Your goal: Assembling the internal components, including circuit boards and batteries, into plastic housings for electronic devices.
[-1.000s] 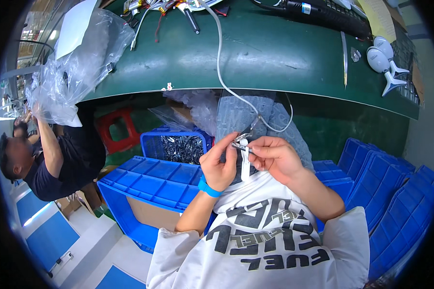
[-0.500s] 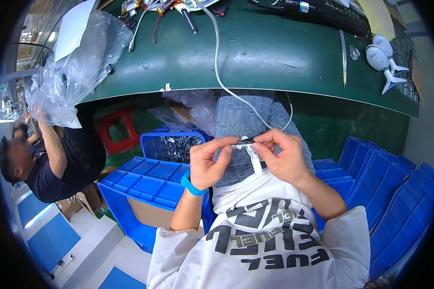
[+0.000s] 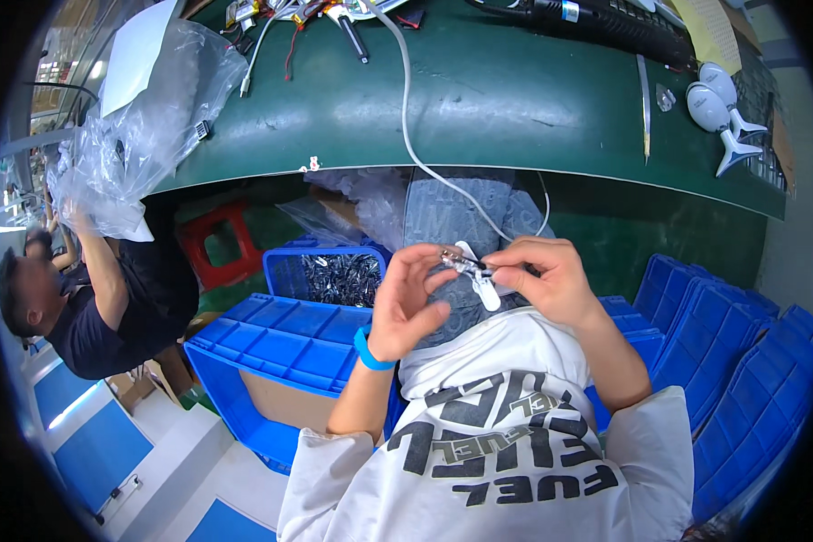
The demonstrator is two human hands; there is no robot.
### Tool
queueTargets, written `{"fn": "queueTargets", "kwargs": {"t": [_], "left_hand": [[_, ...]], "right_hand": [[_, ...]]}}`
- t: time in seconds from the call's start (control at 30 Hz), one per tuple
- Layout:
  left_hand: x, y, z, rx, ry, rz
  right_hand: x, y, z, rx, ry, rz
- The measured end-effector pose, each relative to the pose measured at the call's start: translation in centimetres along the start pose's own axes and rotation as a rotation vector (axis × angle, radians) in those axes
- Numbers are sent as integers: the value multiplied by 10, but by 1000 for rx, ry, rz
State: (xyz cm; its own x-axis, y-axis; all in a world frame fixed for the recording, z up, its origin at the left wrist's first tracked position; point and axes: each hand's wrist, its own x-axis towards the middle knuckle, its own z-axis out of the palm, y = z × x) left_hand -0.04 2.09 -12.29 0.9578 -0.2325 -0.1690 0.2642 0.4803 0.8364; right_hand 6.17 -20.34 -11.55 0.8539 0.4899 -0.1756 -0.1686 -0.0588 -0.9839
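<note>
Over my lap is a small white plastic part (image 3: 486,291) with a rounded tab, a clear or silvery section and a dark strip along it. My right hand (image 3: 548,282) pinches its right end between thumb and fingers. My left hand (image 3: 406,303), with a blue band at the wrist, has its fingertips at the part's left end. The left thumb is spread away from those fingers. Details of the part are too small to make out. A white cable (image 3: 408,108) crosses the bench and hangs down behind my hands.
The green bench (image 3: 334,126) holds wired components (image 3: 307,14), white round-headed pieces with forked feet (image 3: 714,108) and a thin pen-like tool (image 3: 644,108). A blue basket (image 3: 280,271) of small dark parts stands below. Blue crates (image 3: 705,316) flank me. At left, a person (image 3: 108,298) handles a plastic bag (image 3: 135,135).
My left thumb has come off the part and spread away. The part has tilted, its white tab swinging right and toward me. My right hand still pinches it.
</note>
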Motion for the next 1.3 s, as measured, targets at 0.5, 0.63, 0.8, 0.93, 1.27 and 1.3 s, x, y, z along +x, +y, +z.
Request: {"fn": "queueTargets", "kwargs": {"t": [0.5, 0.63, 0.8, 0.93, 1.27, 1.3], "left_hand": [[9, -8, 51, 321, 272, -46], [12, 2, 49, -1, 302, 49], [12, 21, 53, -169, 221, 153], [13, 22, 53, -292, 108, 159], [8, 31, 46, -222, 307, 37], [8, 36, 46, -211, 353, -8]], "right_hand": [[-11, -8, 19, 428, 115, -109], [-9, -15, 27, 262, 259, -153], [-13, -9, 41, 292, 254, -171], [-12, -8, 45, 456, 257, -93], [-8, -16, 44, 246, 260, -218], [-7, -16, 43, 202, 271, -246]]}}
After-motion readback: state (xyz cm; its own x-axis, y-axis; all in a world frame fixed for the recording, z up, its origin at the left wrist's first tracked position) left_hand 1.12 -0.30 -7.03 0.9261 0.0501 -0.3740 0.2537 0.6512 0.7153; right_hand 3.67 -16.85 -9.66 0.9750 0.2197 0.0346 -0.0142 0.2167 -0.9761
